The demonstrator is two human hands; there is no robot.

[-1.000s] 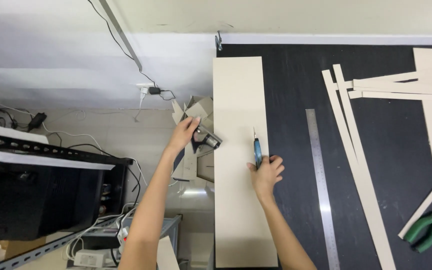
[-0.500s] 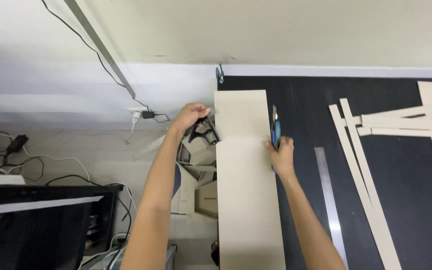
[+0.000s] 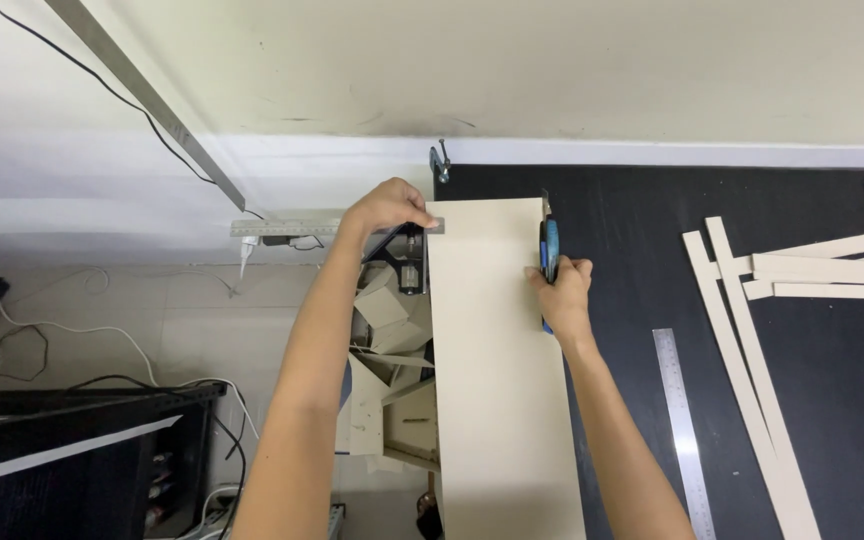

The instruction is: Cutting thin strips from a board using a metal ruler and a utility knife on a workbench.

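Observation:
A long pale board (image 3: 497,370) lies lengthwise along the left edge of a black table (image 3: 642,230). My left hand (image 3: 389,206) grips a combination square (image 3: 407,262) at the board's far left corner; its metal blade (image 3: 282,228) sticks out to the left, and its black head hangs against the board's left edge. My right hand (image 3: 560,290) rests on the board's right edge near the far end, holding a blue utility knife (image 3: 550,252) that points away from me.
A steel ruler (image 3: 682,425) lies on the table right of my right forearm. Several pale strips (image 3: 752,380) fan out farther right. A small clamp (image 3: 440,160) sits at the table's far corner. Offcuts (image 3: 387,380) fill a box below the table edge. Cables run over the floor at left.
Both hands moved toward the far end of the board. The left hand brought the square up to the far left corner, and the right hand slid the knife forward along the right edge.

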